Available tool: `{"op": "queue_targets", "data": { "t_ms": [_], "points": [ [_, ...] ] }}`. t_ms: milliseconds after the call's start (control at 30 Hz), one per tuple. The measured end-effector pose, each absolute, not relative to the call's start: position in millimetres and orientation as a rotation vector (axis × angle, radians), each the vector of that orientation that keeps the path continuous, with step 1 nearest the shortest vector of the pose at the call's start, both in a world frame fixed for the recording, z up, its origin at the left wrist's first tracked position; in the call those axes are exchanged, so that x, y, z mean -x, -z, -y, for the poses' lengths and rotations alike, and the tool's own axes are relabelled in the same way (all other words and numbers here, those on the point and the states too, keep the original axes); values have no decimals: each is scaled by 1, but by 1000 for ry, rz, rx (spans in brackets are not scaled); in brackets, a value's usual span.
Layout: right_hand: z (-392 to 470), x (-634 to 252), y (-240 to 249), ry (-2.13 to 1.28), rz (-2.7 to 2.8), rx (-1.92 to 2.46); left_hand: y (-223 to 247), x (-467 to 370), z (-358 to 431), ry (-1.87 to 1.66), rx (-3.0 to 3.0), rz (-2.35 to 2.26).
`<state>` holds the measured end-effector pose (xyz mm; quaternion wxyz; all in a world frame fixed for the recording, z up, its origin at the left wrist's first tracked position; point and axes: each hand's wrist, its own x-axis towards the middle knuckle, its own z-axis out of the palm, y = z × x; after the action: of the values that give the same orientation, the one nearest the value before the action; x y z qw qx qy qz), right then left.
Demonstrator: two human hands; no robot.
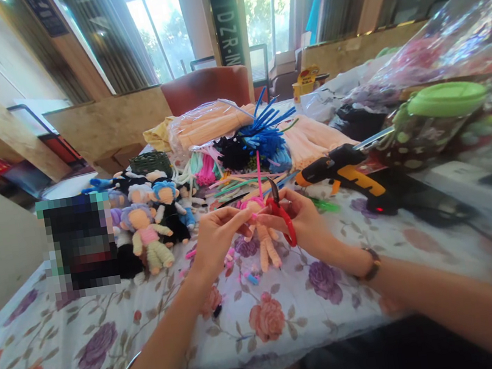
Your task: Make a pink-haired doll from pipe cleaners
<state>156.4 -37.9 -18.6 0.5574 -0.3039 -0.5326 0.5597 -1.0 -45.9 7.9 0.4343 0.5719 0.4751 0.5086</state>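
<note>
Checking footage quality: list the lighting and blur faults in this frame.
Head view: windows blown out by backlight; wide-angle bending at the edges; green-lidded jar and plastic bags at right smeared; a pixelated block sits left of the dolls; hands, red scissors fairly sharp.

**What the view withholds**

A pixelated block (80,243) covers whatever sits left of the finished dolls (154,223). The right edge is smeared: the bagged goods (447,43) beyond the green-lidded jar (430,120) are unreadable. The scissors (282,219) blades are partly hidden behind fingers.

Left hand (219,235) pinches peach doll (264,240); right hand (302,219) grips red scissors (282,219) beside it.
</note>
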Motion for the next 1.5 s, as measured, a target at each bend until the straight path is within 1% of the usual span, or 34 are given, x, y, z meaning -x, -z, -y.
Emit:
{"op": "queue_targets", "data": {
  "t_ms": [433,600,1100,1500],
  "points": [
    [31,-158,24,-1317,1138,731,-7,-2,46,-1261,-1488,-1221],
    [29,-159,26,-1303,1160,770,-3,1,43,-1279,-1581,-1241],
    [31,-159,26,-1331,1211,719,-3,1,43,-1283,-1580,-1223],
    [33,-158,23,-1336,1197,707,-4,0,43,-1203,-1696,-1215]
  ]
}}
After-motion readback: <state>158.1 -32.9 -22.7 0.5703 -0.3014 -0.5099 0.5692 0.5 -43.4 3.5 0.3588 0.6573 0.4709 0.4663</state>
